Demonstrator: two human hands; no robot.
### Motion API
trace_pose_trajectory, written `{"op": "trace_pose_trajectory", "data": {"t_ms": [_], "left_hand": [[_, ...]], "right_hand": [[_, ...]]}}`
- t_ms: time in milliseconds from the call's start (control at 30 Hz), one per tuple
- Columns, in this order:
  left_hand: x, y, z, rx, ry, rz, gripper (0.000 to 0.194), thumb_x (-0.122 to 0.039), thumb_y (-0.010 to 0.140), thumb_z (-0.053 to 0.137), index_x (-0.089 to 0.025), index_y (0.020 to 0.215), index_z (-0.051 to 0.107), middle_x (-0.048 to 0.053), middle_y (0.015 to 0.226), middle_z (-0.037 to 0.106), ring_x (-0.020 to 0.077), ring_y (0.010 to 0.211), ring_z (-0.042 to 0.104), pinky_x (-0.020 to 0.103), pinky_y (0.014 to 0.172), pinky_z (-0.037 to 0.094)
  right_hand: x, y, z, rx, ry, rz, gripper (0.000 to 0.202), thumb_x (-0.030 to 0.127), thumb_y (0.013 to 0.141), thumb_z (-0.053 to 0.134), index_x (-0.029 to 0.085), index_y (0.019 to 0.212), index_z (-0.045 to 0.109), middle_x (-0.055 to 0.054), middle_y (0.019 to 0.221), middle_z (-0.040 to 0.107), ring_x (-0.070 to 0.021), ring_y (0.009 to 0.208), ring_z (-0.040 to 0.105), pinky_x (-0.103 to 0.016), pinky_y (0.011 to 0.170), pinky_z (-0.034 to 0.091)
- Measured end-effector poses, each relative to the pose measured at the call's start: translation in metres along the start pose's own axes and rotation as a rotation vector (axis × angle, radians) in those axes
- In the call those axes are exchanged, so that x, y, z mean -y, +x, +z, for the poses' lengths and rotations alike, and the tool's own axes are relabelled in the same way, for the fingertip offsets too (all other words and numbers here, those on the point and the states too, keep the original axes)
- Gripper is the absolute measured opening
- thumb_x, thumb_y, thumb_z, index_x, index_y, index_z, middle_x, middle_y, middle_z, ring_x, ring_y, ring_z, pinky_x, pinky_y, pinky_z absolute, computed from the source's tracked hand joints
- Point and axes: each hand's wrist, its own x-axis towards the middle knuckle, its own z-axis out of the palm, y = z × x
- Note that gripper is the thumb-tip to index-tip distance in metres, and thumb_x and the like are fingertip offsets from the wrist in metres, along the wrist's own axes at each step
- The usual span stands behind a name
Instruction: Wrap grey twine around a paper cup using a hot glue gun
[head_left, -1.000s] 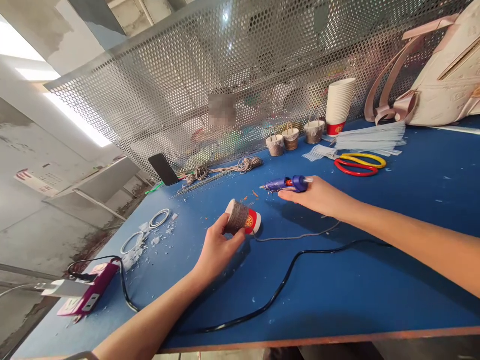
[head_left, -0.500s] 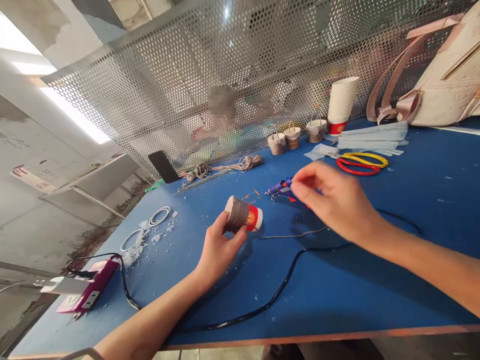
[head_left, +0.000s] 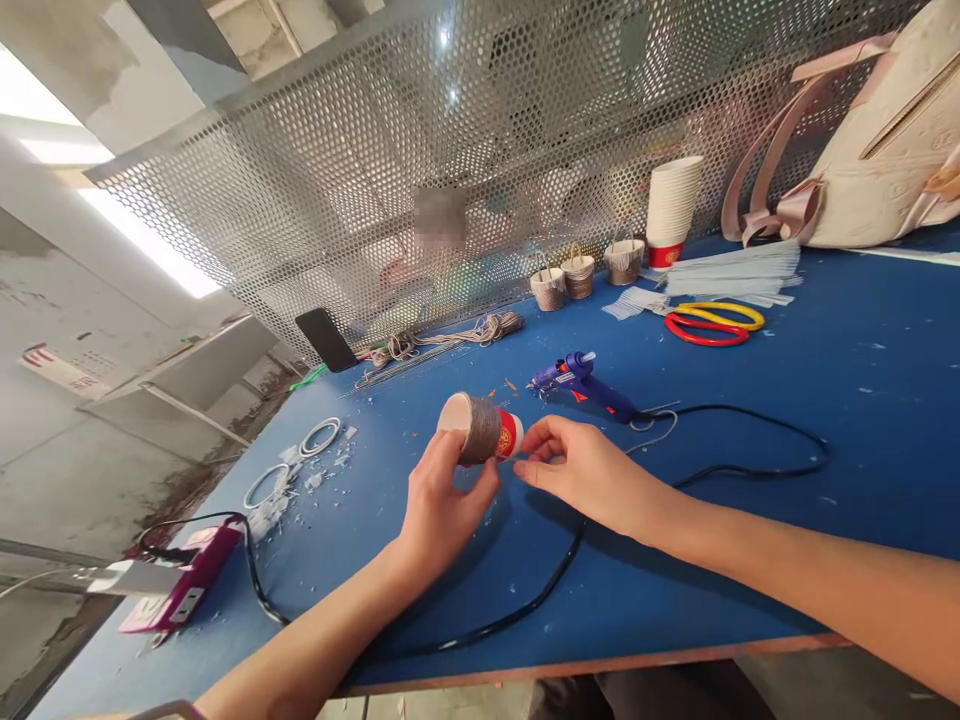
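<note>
My left hand (head_left: 450, 500) is wrapped round a paper cup (head_left: 486, 430) lying sideways in the air, its middle wound with grey-brown cord and a red band showing near the white right end. At that end, my right hand (head_left: 574, 460) has its fingertips pinched together close to the cup; a thin cord seems to run there, though what the fingers hold is too small to make out. Behind my right hand a blue glue gun (head_left: 577, 378) lies on the blue table, with a loose grey cord (head_left: 656, 437) beside its handle.
Scissors (head_left: 709, 325), white sticks (head_left: 731, 272), stacked cups (head_left: 673, 210) and small cord-wrapped cups (head_left: 578, 277) stand or lie at the back right. A phone (head_left: 325, 339) leans on the mesh screen. Rope bundles (head_left: 487, 330) lie behind. A purple power strip (head_left: 184, 585) sits at left; a black cable (head_left: 517, 610) crosses the front.
My right hand has come down and left from above the glue gun to the cup's right end. The cup has turned, showing more of its left end.
</note>
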Motion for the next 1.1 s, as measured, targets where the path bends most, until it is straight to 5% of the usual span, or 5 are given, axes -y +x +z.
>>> {"op": "trace_pose_trajectory", "data": {"t_ms": [133,233,533,1100], "left_hand": [[-0.009,0.001,-0.004,0.193,-0.135,-0.184,0.007,-0.020,0.073,0.053,-0.018,0.079,0.055,-0.003,0.064,0.057,0.0100,0.057,0.050,0.020,0.057,0.043],[-0.015,0.002,-0.006,0.287,-0.253,-0.277,0.014,-0.022,0.074,0.054,-0.017,0.085,0.058,-0.003,0.069,0.060,0.0104,0.060,0.050,0.020,0.058,0.042],[-0.020,0.004,-0.011,0.395,-0.393,-0.415,0.016,-0.026,0.074,0.055,-0.016,0.084,0.061,-0.003,0.069,0.057,0.0110,0.063,0.048,0.022,0.061,0.040],[-0.023,0.005,-0.012,0.328,-0.408,-0.407,0.012,-0.028,0.071,0.057,-0.015,0.073,0.057,-0.003,0.063,0.054,0.0103,0.059,0.047,0.022,0.058,0.041]], "right_hand": [[-0.009,0.000,-0.004,-0.090,-0.402,-0.413,0.006,0.017,0.081,0.060,0.019,0.080,0.065,0.001,0.071,0.059,-0.0112,0.063,0.052,-0.025,0.061,0.040],[-0.011,0.000,-0.005,-0.147,-0.512,-0.528,0.007,0.015,0.081,0.060,0.018,0.076,0.065,0.001,0.070,0.059,-0.0103,0.061,0.054,-0.023,0.061,0.041],[-0.010,0.001,-0.006,-0.208,-0.584,-0.574,0.009,0.014,0.080,0.061,0.018,0.072,0.062,0.002,0.068,0.058,-0.0093,0.060,0.054,-0.021,0.060,0.039],[-0.009,-0.003,-0.005,-0.203,-0.559,-0.560,0.011,0.014,0.080,0.060,0.019,0.071,0.060,0.003,0.067,0.057,-0.0088,0.059,0.053,-0.020,0.059,0.040]]}}
